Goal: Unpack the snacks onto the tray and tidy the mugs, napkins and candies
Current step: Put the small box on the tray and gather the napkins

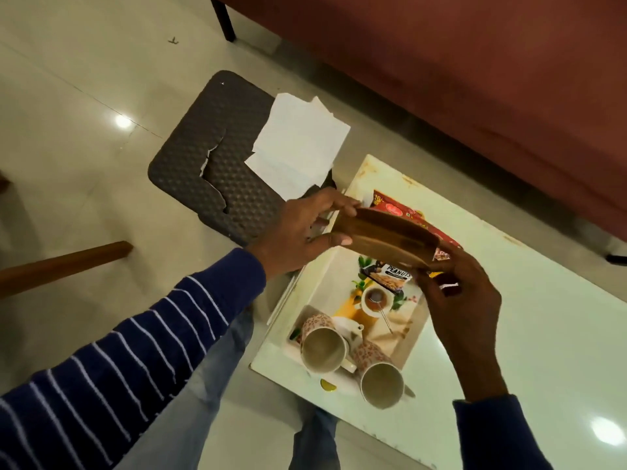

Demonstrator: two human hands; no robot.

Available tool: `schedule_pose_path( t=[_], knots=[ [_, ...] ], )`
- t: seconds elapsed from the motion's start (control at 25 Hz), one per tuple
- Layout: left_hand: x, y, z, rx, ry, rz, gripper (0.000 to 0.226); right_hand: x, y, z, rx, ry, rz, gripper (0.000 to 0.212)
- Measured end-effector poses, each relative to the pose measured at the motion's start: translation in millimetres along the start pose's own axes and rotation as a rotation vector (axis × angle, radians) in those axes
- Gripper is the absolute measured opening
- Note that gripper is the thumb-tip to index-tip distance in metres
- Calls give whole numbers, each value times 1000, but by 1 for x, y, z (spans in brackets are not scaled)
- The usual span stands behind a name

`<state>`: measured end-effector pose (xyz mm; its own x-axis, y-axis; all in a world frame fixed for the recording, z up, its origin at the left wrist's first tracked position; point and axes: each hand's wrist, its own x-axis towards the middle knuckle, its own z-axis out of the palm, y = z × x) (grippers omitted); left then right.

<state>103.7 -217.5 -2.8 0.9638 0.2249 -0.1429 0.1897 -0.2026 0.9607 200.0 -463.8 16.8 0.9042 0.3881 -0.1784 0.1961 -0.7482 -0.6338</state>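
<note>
A small wooden dish (386,237) is held tilted above the printed tray (412,334). My left hand (302,232) grips its left end, thumb on the near rim. My right hand (463,300) holds its right end from below, and a small red wrapper shows by those fingers. Under the dish lie a peanuts packet (390,274) and a red snack packet (403,212) on the tray. Two floral mugs (322,344) (378,378) stand at the tray's near end. White napkins (298,147) lie on the dark stool (210,154).
The tray sits on a white glossy table (543,334). A yellow candy (327,385) lies by the near mug. A red sofa (475,79) runs along the far side. A wooden leg (64,262) crosses the floor at left. My jeans show below.
</note>
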Motion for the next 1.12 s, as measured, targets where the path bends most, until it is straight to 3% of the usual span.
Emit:
schedule_pose_path(
  t=[0.2,0.4,0.52,1.12],
  knots=[
    [-26,-31,44,140,-162,-105,49,-45,62,14,25,-101,7,22],
    [-37,-64,74,244,-247,-152,56,-66,99,38,108,-196,148,51],
    [-42,-81,88,303,-292,-178,62,-73,118,49,85,-248,140,58],
    [-46,-108,120,340,-295,-189,68,-79,150,67,12,-285,192,52]
  ],
)
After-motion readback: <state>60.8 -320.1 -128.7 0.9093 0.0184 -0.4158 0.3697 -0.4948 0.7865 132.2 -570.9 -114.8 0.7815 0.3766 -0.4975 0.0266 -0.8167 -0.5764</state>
